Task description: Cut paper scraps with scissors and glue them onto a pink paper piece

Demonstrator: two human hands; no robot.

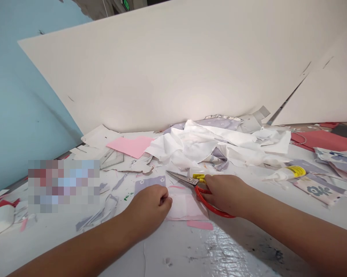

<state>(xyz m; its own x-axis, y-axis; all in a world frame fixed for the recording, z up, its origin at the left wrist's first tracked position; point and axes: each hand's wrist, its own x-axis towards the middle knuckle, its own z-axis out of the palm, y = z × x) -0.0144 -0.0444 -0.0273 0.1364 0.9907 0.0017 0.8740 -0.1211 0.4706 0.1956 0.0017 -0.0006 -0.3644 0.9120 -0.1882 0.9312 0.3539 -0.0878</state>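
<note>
Head view: the right hand (222, 192) grips red-handled scissors (190, 179), blades pointing leftward near the pale pink sheet (187, 209), while the left hand (153, 204), curled at its left edge on the table (159, 246), perhaps steadies it, though I cannot tell whether it pinches anything.

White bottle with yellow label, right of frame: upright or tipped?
Tipped. The bottle lies on its side among scraps, yellow label end right, narrower end pointing left.
</note>
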